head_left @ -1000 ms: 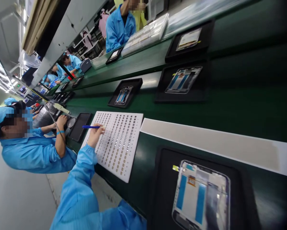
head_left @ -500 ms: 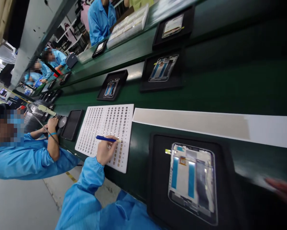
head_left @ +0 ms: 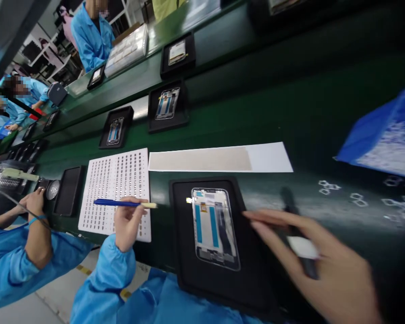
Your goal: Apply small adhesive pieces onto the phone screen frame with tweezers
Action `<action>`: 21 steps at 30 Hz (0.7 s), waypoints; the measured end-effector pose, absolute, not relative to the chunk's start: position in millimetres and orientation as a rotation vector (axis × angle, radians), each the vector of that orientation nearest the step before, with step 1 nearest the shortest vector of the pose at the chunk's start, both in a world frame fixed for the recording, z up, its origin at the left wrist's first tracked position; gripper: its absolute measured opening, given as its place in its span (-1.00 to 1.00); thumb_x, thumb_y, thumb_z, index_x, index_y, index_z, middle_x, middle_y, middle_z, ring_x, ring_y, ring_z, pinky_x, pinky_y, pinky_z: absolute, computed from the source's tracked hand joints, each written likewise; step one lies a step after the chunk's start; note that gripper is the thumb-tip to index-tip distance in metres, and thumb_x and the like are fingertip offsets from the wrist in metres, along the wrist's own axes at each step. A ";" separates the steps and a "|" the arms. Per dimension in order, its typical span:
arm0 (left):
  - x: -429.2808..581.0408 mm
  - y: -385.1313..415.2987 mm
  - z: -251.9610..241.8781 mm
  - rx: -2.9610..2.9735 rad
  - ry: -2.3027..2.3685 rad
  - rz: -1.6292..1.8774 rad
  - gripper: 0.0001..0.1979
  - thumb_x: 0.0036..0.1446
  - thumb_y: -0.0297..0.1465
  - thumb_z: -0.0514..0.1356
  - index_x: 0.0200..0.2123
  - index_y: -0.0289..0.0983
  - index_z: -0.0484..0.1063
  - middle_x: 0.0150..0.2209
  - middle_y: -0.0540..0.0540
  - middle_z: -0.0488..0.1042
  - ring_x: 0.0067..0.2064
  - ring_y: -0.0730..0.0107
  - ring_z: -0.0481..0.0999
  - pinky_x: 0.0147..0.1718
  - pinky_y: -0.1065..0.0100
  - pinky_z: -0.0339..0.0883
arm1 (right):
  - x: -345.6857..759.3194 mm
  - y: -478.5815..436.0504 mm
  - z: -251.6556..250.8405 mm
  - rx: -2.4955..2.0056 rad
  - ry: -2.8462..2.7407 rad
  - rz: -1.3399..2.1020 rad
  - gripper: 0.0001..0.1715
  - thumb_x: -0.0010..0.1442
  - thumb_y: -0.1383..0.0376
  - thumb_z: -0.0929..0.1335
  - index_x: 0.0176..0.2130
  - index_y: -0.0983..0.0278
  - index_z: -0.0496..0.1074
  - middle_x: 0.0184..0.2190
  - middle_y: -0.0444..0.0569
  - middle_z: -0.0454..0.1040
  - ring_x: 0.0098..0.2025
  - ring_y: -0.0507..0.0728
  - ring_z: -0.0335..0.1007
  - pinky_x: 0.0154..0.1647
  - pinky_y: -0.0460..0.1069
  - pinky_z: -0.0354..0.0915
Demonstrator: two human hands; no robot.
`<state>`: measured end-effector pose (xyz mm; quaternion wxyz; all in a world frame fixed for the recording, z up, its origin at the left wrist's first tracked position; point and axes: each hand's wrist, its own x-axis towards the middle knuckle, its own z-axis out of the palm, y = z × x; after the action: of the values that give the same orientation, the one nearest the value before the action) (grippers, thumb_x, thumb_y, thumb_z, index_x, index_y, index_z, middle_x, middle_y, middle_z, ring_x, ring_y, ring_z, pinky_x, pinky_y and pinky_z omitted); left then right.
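Observation:
My left hand grips a slim blue pen-like tool with a pale cream tip, over the right edge of a white sheet that carries rows of small dark pieces. My right hand is slightly blurred at the lower right. Its thumb and forefinger meet near the right edge of a black tray; whether something tiny sits between them cannot be seen. A dark stick with a white part shows in the gap of that hand, held or lying behind it. Inside the tray rests a phone frame with blue strips.
A long paper strip lies beyond the tray. Clear hexagonal bits are scattered near a blue bag. More black trays with phone parts stand farther back. At left, a co-worker's arm is beside another tray.
The view has turned right, bringing the blue bag and clear bits in. My left hand has lifted the blue tool toward the sheet's right edge. My right hand has come in from the right.

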<state>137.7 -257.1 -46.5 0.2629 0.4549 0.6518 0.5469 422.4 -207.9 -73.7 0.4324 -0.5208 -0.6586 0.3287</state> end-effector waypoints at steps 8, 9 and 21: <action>214.1 -232.9 -40.3 1.585 1.485 1.388 -0.90 0.18 -0.46 0.26 -0.22 -0.26 0.42 -0.26 -0.08 0.55 -0.18 0.39 0.58 -0.18 0.40 0.47 | 375.4 -201.8 -60.0 -0.936 -1.421 1.219 -0.75 0.29 0.25 0.38 -0.02 0.15 0.36 -0.25 -0.10 0.52 -0.27 0.14 0.51 -0.24 -0.03 0.48; 216.3 -230.8 -40.3 1.621 1.474 1.392 -0.90 0.18 -0.48 0.26 -0.22 -0.26 0.42 -0.27 -0.08 0.55 -0.19 0.39 0.57 -0.17 0.40 0.46 | 375.5 -201.7 -60.7 -0.940 -1.388 1.218 -0.75 0.29 0.26 0.38 -0.03 0.15 0.36 -0.26 -0.10 0.52 -0.28 0.14 0.51 -0.24 -0.03 0.48; 228.6 -223.8 -45.4 1.569 1.428 1.431 -0.88 0.16 -0.49 0.28 -0.23 -0.24 0.42 -0.26 -0.05 0.54 -0.20 0.42 0.57 -0.16 0.39 0.47 | 377.3 -201.0 -64.0 -0.972 -1.161 1.296 -0.79 0.23 0.26 0.37 -0.13 0.18 0.29 -0.35 -0.13 0.44 -0.37 0.08 0.39 -0.32 -0.07 0.38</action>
<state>228.6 -223.8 -45.4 0.2874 0.5873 0.5346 0.5355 377.3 -201.0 -64.0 0.5431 -0.4094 -0.4892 0.5460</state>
